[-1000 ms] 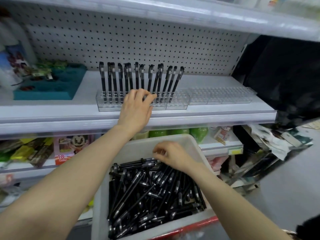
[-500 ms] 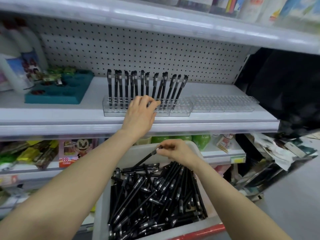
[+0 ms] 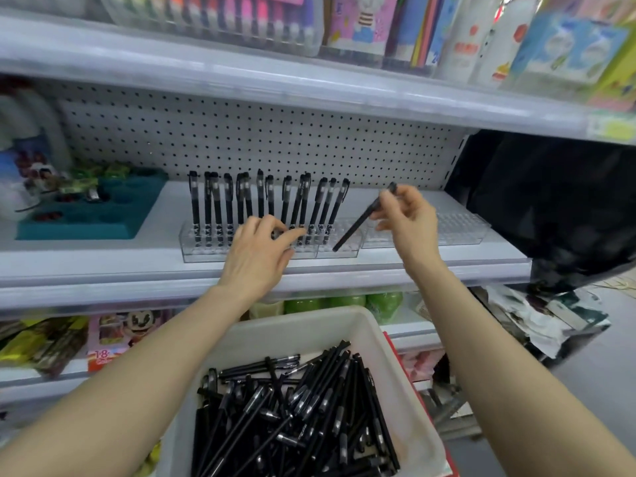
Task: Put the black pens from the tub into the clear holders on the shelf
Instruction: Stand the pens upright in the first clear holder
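Right hand [image 3: 409, 225] has raised a pen [image 3: 354, 228] from tub [image 3: 275, 335], pinched tip-down for slotting. Left hand [image 3: 254, 256], loose-fingered, steadies holder [image 3: 201, 246], I reckon.

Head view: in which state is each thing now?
Left hand, rests on the left holder.
Right hand, pinches a pen.
Pen, tilted, tip at the left holder.
Left holder, partly filled with upright pens.
Right holder, empty.
Tub, holds many loose pens.
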{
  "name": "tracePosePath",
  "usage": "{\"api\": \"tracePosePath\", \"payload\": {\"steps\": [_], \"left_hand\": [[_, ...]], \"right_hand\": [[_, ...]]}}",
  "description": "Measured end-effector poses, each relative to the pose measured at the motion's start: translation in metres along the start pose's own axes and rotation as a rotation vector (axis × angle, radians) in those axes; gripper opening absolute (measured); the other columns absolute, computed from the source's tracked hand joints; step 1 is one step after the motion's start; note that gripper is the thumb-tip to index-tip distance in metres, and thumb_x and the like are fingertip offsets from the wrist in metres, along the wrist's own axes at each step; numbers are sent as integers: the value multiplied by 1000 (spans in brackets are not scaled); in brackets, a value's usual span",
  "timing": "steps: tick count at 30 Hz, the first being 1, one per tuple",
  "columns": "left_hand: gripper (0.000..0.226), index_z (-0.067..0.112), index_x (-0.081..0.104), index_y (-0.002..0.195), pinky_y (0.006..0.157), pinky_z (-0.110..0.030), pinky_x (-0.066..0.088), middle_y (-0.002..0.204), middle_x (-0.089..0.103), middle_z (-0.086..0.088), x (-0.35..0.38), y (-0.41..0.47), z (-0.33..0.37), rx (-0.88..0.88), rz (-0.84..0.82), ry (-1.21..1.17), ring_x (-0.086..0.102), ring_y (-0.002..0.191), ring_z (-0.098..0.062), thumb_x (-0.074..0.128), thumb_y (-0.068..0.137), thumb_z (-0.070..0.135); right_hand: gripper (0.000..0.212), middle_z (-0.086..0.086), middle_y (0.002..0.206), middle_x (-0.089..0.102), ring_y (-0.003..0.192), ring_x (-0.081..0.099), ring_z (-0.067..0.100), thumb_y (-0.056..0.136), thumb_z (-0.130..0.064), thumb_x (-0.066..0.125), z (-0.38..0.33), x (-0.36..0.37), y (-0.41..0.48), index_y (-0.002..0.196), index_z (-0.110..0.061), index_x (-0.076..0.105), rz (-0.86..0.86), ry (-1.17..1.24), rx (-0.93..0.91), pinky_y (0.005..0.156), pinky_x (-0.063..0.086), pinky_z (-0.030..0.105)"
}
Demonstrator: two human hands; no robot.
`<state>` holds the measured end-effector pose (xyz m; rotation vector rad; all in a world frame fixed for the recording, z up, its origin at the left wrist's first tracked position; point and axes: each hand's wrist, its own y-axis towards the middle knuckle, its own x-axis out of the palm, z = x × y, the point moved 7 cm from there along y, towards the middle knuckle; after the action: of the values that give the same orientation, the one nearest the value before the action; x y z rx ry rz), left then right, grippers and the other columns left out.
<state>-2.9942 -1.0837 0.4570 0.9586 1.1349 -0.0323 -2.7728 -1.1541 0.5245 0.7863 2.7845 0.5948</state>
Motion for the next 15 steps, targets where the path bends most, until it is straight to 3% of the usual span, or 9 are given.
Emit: {"api": "tracePosePath", "payload": {"steps": [6, 9, 15], "left_hand": [[46, 30, 60, 133, 87, -38, 42, 110, 56, -2, 2, -1, -4, 17, 60, -9, 44, 99, -21, 70, 89, 22], [49, 31, 58, 134, 86, -38, 44, 111, 57, -3, 4, -2, -4, 18, 74, 10, 45, 99, -20, 72, 87, 22], [51, 32, 58, 134, 89, -40, 44, 113, 57, -3, 5, -3, -3, 6, 79, 23, 45, 101, -22, 72, 87, 21]], "right_hand": [[5, 1, 80, 67, 73, 67, 17, 98, -18, 57, -7, -1, 34, 100, -14, 59, 129, -72, -110, 66, 58, 32], [6, 8, 87, 69, 74, 68, 20, 98, -19, 56, 2, 11, 39, 103, -17, 59, 77, -138, -120, 70, 59, 36], [13, 2, 87, 69, 76, 69, 18, 99, -19, 53, 8, 36, 44, 110, -15, 59, -85, -380, -142, 77, 59, 41]]}}
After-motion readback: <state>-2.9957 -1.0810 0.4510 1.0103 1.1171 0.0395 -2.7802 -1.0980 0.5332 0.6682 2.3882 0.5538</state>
